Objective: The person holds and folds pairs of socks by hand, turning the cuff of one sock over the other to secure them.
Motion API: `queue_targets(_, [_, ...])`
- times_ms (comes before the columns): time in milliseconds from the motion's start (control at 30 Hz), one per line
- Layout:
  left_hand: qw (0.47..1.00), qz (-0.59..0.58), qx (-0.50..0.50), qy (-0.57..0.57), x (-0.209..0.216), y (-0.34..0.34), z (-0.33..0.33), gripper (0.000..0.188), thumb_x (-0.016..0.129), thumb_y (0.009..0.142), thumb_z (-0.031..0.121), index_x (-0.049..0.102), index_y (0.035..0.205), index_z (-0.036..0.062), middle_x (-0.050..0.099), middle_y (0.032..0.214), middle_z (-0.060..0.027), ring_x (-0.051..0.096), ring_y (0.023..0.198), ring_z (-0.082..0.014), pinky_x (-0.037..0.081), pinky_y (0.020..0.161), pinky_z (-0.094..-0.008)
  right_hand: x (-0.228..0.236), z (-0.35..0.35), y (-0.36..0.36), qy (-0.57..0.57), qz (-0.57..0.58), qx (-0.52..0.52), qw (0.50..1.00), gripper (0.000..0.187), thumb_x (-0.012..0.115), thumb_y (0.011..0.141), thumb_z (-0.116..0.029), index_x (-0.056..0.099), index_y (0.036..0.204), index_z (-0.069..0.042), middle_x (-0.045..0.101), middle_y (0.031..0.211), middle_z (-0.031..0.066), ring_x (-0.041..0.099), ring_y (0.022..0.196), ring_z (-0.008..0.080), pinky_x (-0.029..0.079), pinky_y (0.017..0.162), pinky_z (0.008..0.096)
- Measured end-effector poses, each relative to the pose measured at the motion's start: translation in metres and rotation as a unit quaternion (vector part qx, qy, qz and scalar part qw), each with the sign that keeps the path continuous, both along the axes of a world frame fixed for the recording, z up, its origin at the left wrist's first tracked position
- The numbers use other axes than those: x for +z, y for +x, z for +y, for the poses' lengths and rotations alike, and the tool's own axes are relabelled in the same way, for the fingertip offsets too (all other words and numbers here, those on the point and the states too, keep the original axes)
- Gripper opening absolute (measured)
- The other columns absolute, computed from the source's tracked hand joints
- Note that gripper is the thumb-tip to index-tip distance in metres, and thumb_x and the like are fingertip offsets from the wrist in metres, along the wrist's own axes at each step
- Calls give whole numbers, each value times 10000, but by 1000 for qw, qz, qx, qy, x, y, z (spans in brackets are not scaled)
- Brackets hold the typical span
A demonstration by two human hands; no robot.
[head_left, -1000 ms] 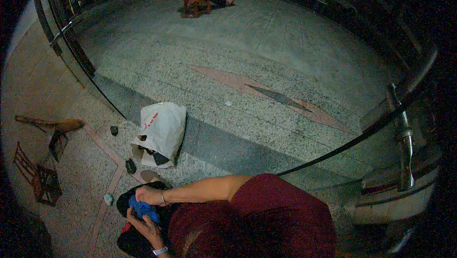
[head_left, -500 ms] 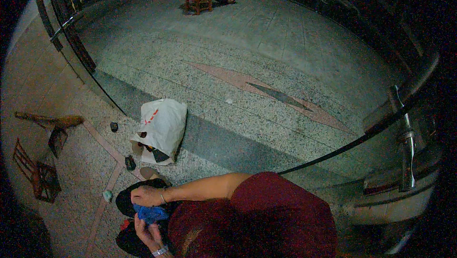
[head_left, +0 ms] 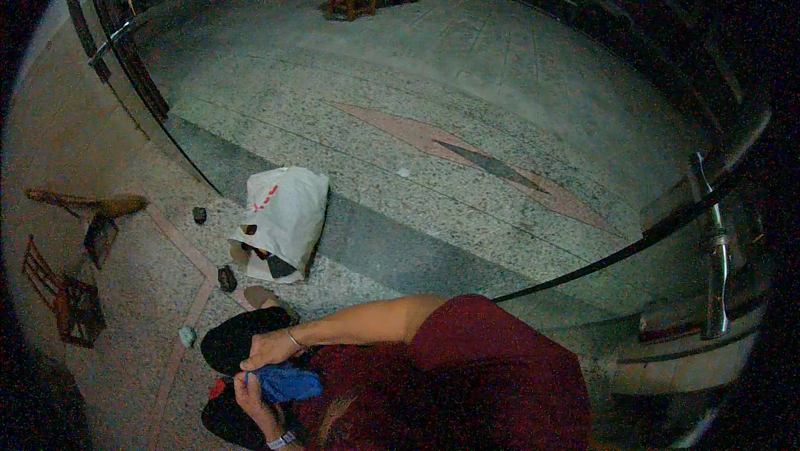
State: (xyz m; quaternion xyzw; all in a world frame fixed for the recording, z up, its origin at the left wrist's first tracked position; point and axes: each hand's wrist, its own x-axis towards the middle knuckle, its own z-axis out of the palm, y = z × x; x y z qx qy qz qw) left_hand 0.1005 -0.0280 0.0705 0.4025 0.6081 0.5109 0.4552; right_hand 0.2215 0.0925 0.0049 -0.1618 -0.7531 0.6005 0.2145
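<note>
Both of my hands meet over my lap, close together at a small blue piece of cloth (head_left: 290,382). My right hand (head_left: 267,348), the upper one, has its fingers closed at the cloth's upper left edge. Just below it, my left hand (head_left: 255,401), with a pale band at the wrist, pinches the left end. The cloth hangs spread toward my dark red clothing; whether it is woven or knitted cannot be made out. A small red thing (head_left: 218,388) shows between my dark-clad knees.
A white bag (head_left: 289,209) with dark contents lies beyond my knees. Nearby on the speckled floor are two dark lumps (head_left: 199,215) and a pale teal lump (head_left: 187,336). Wooden chairs (head_left: 79,311) stand at left; a person sits in a wooden chair (head_left: 350,0) far off.
The blue cloth has swung from a bunched shape to a flatter spread toward my body. My right hand has shifted slightly right, and both hands have come closer together.
</note>
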Motion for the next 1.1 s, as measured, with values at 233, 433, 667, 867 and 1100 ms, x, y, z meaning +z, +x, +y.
queue_targets(233, [982, 164, -37, 87, -39, -28, 0, 239, 503, 957, 258, 473, 935, 22, 456, 857, -19, 411, 786, -124, 378, 715, -267, 28, -14, 12, -170, 14, 64, 983, 462, 594, 893, -390, 511, 554, -87, 404, 540, -36, 344, 525, 73, 295, 477, 322])
queue_targets(433, [999, 42, -24, 14, -31, -34, -13, 277, 478, 972, 274, 511, 1034, 7, 540, 976, -61, 526, 883, -168, 446, 764, -296, 40, -19, 3, -47, 65, -1, 997, 453, 612, 880, -343, 542, 601, 6, 430, 532, -5, 374, 512, 94, 324, 475, 336])
queue_targets(667, [991, -123, -35, -31, -15, 14, -27, 434, 493, 939, 405, 568, 1058, -5, 628, 948, -85, 612, 862, -178, 517, 751, -325, 37, -14, -20, 55, 98, -95, 989, 425, 558, 901, -323, 563, 631, 5, 559, 555, 85, 503, 496, 170, 401, 498, 353])
queue_targets(867, [994, -68, -81, -39, -11, -3, -14, 534, 515, 913, 471, 557, 1089, -31, 626, 935, -91, 603, 829, -180, 517, 742, -321, 33, -19, -29, -3, 116, -107, 987, 397, 530, 914, -298, 570, 645, -8, 589, 636, 100, 565, 578, 209, 440, 554, 354])
queue_targets(1100, [989, 22, 115, -94, 0, -18, -16, 623, 533, 894, 516, 540, 1144, -55, 624, 961, -111, 597, 841, -201, 515, 759, -329, 60, -15, -15, 42, -7, -154, 987, 409, 548, 895, -396, 552, 1025, -8, 605, 932, 189, 588, 905, 351, 469, 750, 426])
